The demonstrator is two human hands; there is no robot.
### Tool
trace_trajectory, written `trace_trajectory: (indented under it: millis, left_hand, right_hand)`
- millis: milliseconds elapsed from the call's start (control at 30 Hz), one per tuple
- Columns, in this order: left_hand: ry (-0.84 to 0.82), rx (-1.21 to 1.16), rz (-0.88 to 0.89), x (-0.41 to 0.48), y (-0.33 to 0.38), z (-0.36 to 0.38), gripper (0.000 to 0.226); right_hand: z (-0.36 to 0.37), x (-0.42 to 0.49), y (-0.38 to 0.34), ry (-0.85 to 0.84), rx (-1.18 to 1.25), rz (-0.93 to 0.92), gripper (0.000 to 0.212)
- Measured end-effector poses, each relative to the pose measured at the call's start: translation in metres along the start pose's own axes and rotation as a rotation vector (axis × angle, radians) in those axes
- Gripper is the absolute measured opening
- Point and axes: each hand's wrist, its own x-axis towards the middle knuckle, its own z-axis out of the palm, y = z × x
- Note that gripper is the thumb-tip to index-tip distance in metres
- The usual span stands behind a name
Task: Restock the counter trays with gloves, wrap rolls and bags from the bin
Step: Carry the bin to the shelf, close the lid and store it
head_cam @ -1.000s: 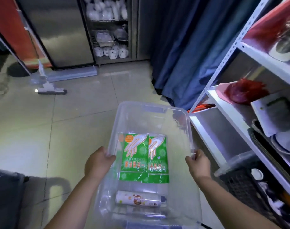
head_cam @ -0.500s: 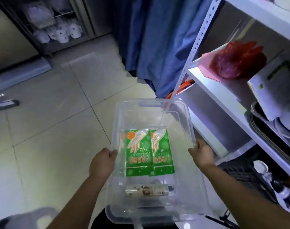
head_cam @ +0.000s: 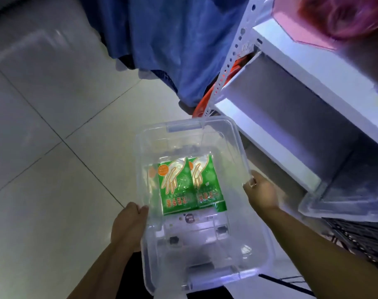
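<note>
Carrying the clear bin (head_cam: pixel 237 134) over the floor beside a white shelf rack (head_cam: pixel 291 117), my left grip (head_cam: pixel 127 225) and right grip (head_cam: pixel 261 190) each clasp a long side of its rim. Restocking seems barely begun: no counter trays in sight, nothing unloaded. Inside lie two green glove packs (head_cam: pixel 175 186) side by side and what looks like one wrap roll (head_cam: pixel 191 218) just nearer me; I see no bags

The clear plastic bin (head_cam: pixel 183 127) is filling the lower middle of the frame, lidless. Two green glove packets (head_cam: pixel 175 188) are lying flat side by side in its upper half, slightly overlapping. A pale wrap roll (head_cam: pixel 192 217) is lying crosswise just below them, blurred.
</note>
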Motion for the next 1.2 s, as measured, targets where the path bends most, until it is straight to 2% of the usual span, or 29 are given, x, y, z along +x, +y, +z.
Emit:
trace_trajectory:
  millis: [200, 333, 533, 700, 800, 900, 967, 1000, 1200]
  left_hand:
    - [-0.053, -0.070, -0.055, 0.096, -0.025, 0.059, 0.031]
    - [-0.076, -0.003, -0.031, 0.139, -0.035, 0.096, 0.033]
    - [-0.122, -0.034, 0.028, 0.162, -0.042, 0.135, 0.035]
    - [-0.110, -0.173, -0.008, 0.167, -0.050, 0.159, 0.025]
    - [-0.129, -0.182, -0.013, 0.163, -0.050, 0.162, 0.016]
    - [-0.007, 0.050, 0.114, 0.146, -0.039, 0.145, 0.009]
    - [0.114, 0.142, 0.271, 0.126, -0.020, 0.126, 0.016]
    - [0.122, 0.146, 0.344, 0.114, -0.005, 0.116, 0.016]
    - [0.003, 0.242, 0.574, 0.048, 0.103, 0.068, 0.017]
  right_hand:
    - [0.096, 0.086, 0.025, 0.051, 0.062, 0.017, 0.036]
    - [0.138, 0.126, 0.038, 0.112, 0.063, 0.022, 0.033]
    - [0.164, 0.154, 0.048, 0.118, 0.083, 0.059, 0.043]
    - [0.168, 0.163, 0.055, 0.091, 0.105, 0.068, 0.048]
    - [0.163, 0.157, 0.060, 0.026, 0.168, 0.085, 0.048]
    - [0.147, 0.143, 0.065, 0.026, 0.204, 0.087, 0.045]
    - [0.124, 0.122, 0.067, 0.106, 0.239, 0.092, 0.039]
    - [0.110, 0.110, 0.067, 0.156, 0.258, 0.092, 0.036]
    - [-0.013, 0.032, 0.069, 0.469, 0.240, 0.005, 0.023]
